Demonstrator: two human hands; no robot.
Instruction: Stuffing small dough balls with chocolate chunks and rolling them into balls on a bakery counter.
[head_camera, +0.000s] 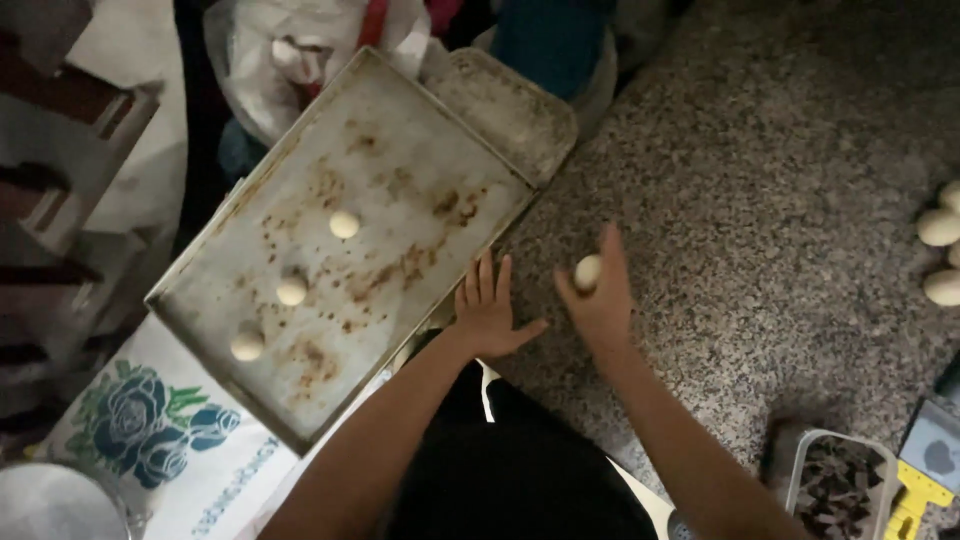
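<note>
Count: three dough balls on the stained baking tray (400, 160), set in a diagonal row – upper ball (344, 224), middle ball (292, 291), lower ball (247, 345). A fourth dough ball (588, 271) is pinched in the fingers of the right hand (600, 295), above the speckled counter (760, 200). Left hand (487, 315) open, fingers spread flat, holding nothing, at the tray's near edge. Three more pale pieces (941, 228) at the counter's right margin

tray (400, 170): left, on a second tray (520, 110)
balls (291, 290): three in a row on tray
right hand (600, 295): right of tray, ball (588, 271) in it
left hand (487, 312): at tray's edge
</note>
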